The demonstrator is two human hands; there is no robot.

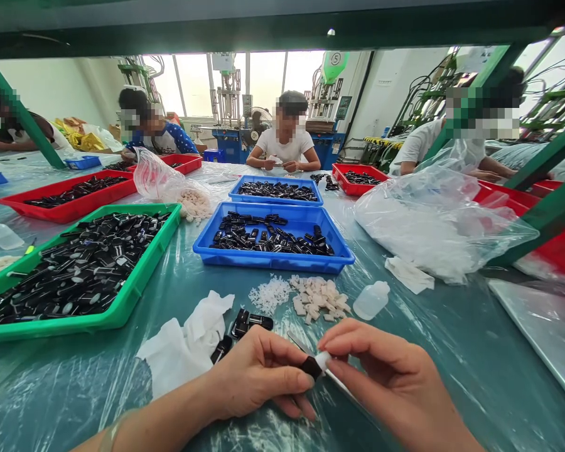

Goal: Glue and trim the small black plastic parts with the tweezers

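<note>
Black in colour, a small plastic part [311, 368] sits pinched between thumb and forefinger of the left hand [258, 376], just above the worktop [452, 351] and close to the body. The right hand [386, 383] pinches a white piece [323, 358] against its end, with the fingertips of both hands meeting, probably for steadiness. A pile of white pieces [320, 298], a small bottle [371, 300] and a blue tray [273, 258] of black parts lie just ahead, seemingly kept within easy reach. A white cloth [188, 345] lies to the left.

Left hand [258, 376]: yours is bare, with the forearm uncovered.
Left wrist: you wear one thin, pale bangle [109, 434], cut by the lower frame edge.
Right hand [386, 383]: yours is bare; fingers [353, 337] carry short, plain nails.
</note>
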